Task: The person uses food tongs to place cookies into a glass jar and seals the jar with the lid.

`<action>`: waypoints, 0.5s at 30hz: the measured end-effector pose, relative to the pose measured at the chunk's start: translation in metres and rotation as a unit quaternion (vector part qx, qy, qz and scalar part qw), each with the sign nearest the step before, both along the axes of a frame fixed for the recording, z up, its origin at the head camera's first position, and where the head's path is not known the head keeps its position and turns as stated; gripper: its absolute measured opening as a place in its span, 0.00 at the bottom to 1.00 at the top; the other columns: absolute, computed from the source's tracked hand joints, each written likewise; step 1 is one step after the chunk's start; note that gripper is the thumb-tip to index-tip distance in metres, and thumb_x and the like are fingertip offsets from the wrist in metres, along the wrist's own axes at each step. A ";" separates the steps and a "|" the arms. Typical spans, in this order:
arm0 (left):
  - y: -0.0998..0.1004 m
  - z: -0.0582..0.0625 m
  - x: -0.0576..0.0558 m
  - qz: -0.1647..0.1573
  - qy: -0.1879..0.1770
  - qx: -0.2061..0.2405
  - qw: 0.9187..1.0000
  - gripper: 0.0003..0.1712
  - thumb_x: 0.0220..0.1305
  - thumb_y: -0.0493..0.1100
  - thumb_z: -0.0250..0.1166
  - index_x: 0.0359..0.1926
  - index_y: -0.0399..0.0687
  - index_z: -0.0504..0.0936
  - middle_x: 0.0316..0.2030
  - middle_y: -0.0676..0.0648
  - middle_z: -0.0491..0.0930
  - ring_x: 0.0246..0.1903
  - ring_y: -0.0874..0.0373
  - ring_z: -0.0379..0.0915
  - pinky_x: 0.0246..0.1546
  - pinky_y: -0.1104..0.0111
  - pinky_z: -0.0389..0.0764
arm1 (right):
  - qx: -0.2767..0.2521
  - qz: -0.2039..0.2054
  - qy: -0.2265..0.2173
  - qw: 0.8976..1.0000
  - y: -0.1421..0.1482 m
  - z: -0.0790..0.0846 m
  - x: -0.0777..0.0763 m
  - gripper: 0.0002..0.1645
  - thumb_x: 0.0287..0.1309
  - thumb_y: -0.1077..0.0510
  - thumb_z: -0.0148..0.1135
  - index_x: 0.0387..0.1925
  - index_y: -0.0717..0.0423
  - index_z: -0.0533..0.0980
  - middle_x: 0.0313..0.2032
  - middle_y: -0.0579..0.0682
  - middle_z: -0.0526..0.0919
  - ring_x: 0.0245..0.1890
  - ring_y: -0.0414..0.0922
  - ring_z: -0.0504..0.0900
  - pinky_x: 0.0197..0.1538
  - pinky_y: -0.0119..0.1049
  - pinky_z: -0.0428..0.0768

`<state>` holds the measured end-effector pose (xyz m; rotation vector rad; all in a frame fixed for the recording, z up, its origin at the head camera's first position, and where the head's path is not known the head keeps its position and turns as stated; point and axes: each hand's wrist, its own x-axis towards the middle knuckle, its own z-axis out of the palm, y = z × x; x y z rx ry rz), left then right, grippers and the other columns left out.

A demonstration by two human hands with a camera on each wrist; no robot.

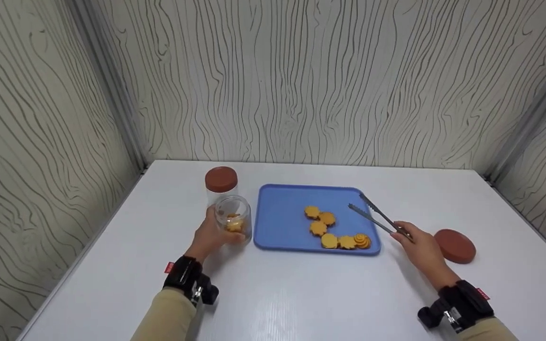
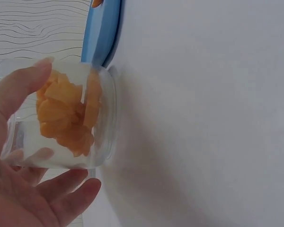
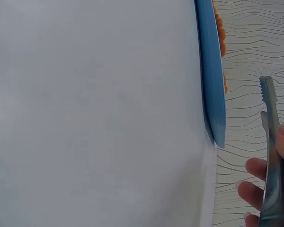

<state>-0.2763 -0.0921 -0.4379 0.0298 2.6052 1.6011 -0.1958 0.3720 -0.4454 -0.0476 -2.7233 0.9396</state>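
My left hand (image 1: 212,235) grips a clear, lidless jar (image 1: 247,222) from its left side, fingers and thumb curled round the wall. Several orange flower-shaped pieces (image 2: 61,111) lie inside the jar, seen through its side in the left wrist view. Over at the right, my right hand (image 1: 417,246) holds metal tongs (image 1: 381,215), whose two arms are spread apart with nothing between the tips. The tips point toward the right edge of a blue tray (image 1: 280,213). Several orange flower-shaped pieces (image 1: 318,228) lie on the tray, along with a swirl-shaped one (image 1: 362,241) in its front right corner.
Behind the held jar stands a second jar with a reddish-brown lid (image 1: 221,179). A loose reddish-brown lid (image 1: 455,246) lies on the white table (image 1: 277,293), right of my right hand. Wood-grain patterned panels (image 1: 287,85) enclose the table at the back and sides.
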 end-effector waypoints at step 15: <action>0.000 0.001 0.001 -0.001 0.009 -0.005 1.000 0.64 0.37 0.43 0.82 0.71 0.40 0.51 0.65 0.35 0.65 0.64 0.41 0.60 0.63 0.47 0.61 | -0.009 0.024 -0.032 0.999 0.008 -0.003 -0.007 0.26 0.66 0.55 0.60 0.57 0.70 0.71 0.48 0.69 0.80 0.51 0.64 0.76 0.52 0.56 0.73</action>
